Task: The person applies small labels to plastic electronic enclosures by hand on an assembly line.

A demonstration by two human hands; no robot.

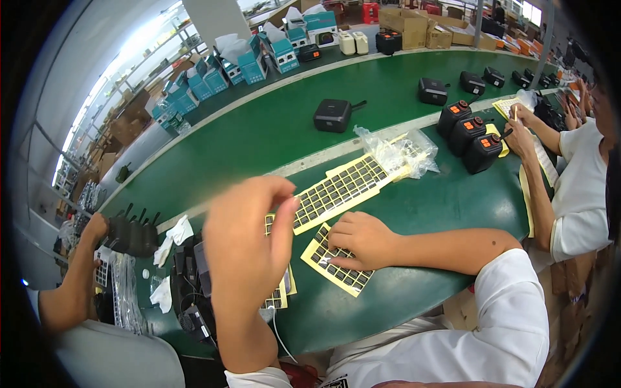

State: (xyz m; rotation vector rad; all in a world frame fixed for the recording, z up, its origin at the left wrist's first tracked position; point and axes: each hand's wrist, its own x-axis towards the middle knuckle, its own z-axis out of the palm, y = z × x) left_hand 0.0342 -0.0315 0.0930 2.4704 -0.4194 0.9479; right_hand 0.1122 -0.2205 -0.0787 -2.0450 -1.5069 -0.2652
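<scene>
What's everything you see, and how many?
Table: one, green, centre
Grid sheets: several, yellow and black, centre
Plastic bags: several, clear, middle and left
Standing devices: three, black and orange, right
Strapped boxes: several, black, far side
Cartons: many, teal, back
Jugs: two, cream, back
Cardboard boxes: several, brown, back
Crumpled scraps: some, white, left
Other people: several, pale clothes, both sides
Left hand: one, bare, raised
Right hand: one, bare, on sheet

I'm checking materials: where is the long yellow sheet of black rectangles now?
In the head view, the long yellow sheet lies right of centre on the green table, between the left hand and a clear plastic bag.
</scene>
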